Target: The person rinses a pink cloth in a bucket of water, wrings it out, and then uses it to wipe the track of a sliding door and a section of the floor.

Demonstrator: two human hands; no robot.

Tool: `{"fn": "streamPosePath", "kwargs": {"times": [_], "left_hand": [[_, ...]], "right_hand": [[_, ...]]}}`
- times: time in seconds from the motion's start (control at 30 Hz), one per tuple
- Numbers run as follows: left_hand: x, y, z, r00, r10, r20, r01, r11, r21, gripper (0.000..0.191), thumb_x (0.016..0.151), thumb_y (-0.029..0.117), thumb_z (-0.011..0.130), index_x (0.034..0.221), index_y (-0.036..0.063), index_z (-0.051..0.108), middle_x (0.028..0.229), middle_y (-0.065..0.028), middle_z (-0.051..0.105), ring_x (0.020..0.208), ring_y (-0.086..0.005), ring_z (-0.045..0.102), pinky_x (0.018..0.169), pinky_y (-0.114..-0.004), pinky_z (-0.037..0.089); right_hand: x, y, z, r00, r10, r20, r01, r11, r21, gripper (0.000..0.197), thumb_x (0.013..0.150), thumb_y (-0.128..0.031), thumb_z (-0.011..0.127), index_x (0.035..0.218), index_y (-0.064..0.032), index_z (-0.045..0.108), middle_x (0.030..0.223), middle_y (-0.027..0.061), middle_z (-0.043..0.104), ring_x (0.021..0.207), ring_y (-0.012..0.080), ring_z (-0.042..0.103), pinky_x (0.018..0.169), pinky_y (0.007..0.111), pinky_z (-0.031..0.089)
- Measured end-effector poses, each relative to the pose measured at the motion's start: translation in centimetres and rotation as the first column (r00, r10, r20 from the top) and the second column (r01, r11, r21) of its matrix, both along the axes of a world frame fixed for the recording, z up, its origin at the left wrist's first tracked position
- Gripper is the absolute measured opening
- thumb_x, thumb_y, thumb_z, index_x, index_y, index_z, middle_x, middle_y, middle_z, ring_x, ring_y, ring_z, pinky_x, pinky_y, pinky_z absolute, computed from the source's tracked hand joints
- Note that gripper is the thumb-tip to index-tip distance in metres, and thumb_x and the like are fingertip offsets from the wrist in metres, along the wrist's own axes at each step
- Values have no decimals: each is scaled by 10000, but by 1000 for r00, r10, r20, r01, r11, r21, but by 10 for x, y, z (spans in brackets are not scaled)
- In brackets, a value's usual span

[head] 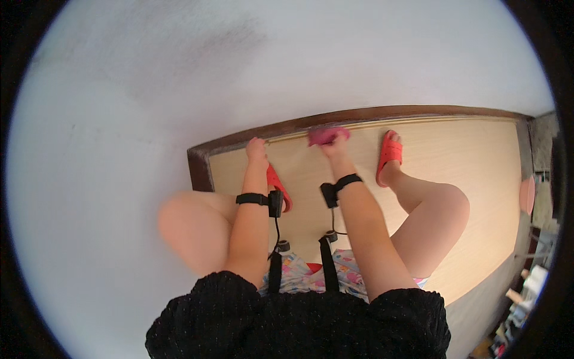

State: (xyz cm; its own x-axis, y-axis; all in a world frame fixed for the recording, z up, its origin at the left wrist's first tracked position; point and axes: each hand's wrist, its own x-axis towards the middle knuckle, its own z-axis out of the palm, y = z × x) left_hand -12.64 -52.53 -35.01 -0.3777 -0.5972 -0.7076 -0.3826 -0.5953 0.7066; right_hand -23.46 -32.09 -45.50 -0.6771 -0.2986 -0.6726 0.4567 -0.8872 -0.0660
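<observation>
A pink cloth [323,136] is bunched in my right hand [337,144], held against the inner side of a dark brown wooden rail [381,112]. To the left, my left hand [257,149] rests at the same rail, where it meets a pale wood-look board [305,179]. Its fingers point away from me and are partly hidden, so I cannot tell whether they grip the edge. Both forearms reach forward between my bent knees. Under my left forearm a red slipper [279,188] shows in part; the other red slipper [389,157] is flat on the board.
A white wall [314,58] with grey smudges rises behind the rail. The rail turns a corner [199,155] at the left. Off the board's right edge are a pink plastic container [527,195] and cluttered items [520,305]. Black straps and cables hang before my torso.
</observation>
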Motion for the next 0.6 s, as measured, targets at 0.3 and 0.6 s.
{"fn": "streamPosePath", "kwargs": {"times": [0.3, 0.6], "left_hand": [[-1, -5, -10, 1000, -11, 6, 11, 994, 107, 87, 860, 115, 510, 785, 111, 467, 746, -4, 423, 632, -147, 410, 557, -333, 340], [34, -87, -32, 931, 318, -183, -307, 948, 86, 347, 899, 45, 465, 1246, 43, 475, 806, -30, 522, 605, -136, 475, 491, -264, 359]], "right_hand": [[-103, 75, -7, 976, 114, -188, -46, 942, 334, 259, 946, -258, 398, 1086, -86, 532, 1079, 103, 586, 1003, 310, 554, 887, 543, 451], [39, -191, 13, 834, 473, -284, -408, 875, 260, 180, 901, -80, 435, 994, -39, 584, 965, 144, 637, 870, 321, 606, 765, 500, 507]]}}
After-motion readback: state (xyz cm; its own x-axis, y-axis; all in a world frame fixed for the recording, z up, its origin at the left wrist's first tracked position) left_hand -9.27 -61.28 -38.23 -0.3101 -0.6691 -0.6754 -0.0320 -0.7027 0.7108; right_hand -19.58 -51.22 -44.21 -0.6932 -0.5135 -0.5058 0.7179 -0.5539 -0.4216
